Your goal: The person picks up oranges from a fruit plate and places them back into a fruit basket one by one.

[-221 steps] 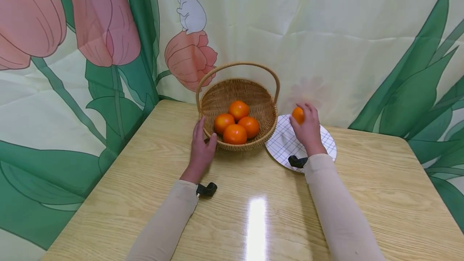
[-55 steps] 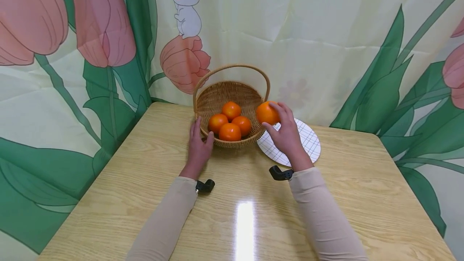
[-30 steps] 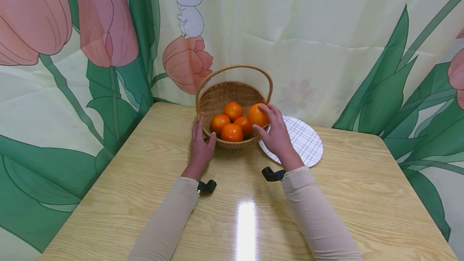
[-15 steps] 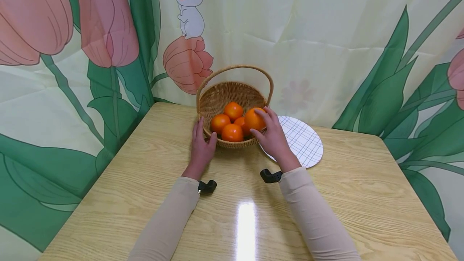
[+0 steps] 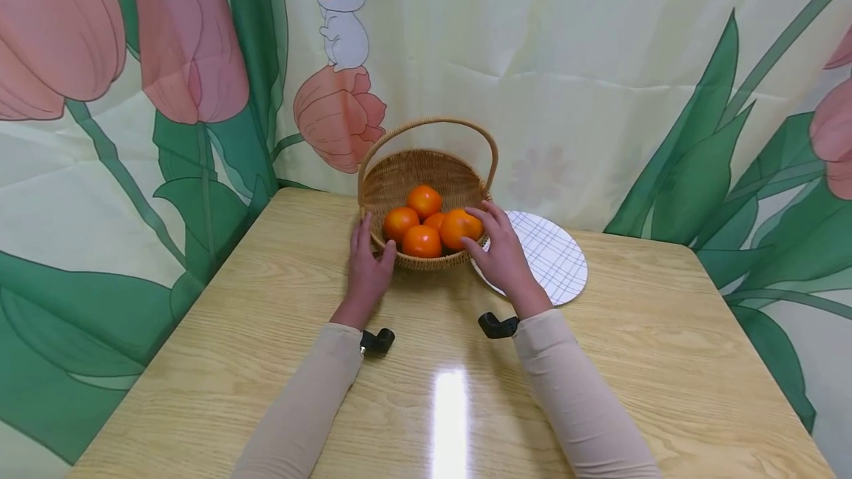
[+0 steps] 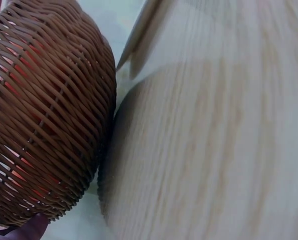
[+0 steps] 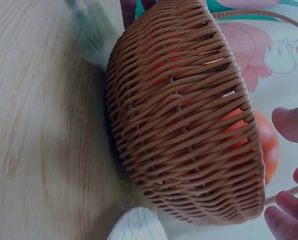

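Observation:
A wicker basket with a tall arched handle holds several glossy oranges. My left hand touches its left side, fingers fairly straight and thumb near the front rim. In the left wrist view that thumb lies against the weave of the basket. My right hand is at the right rim, fingers and thumb spread around the orange lying there. From the right wrist, a gap shows between this orange and the thumb.
A round white plate with a blue grid lies right of the basket, partly behind my right hand. Both stand near the back edge of the wooden table. A curtain printed with tulips and a rabbit hangs behind.
My right hand has carried an orange left from the plate and lowered it into the basket among the others. Its fingers now stand off the fruit. My left hand has stayed at the basket.

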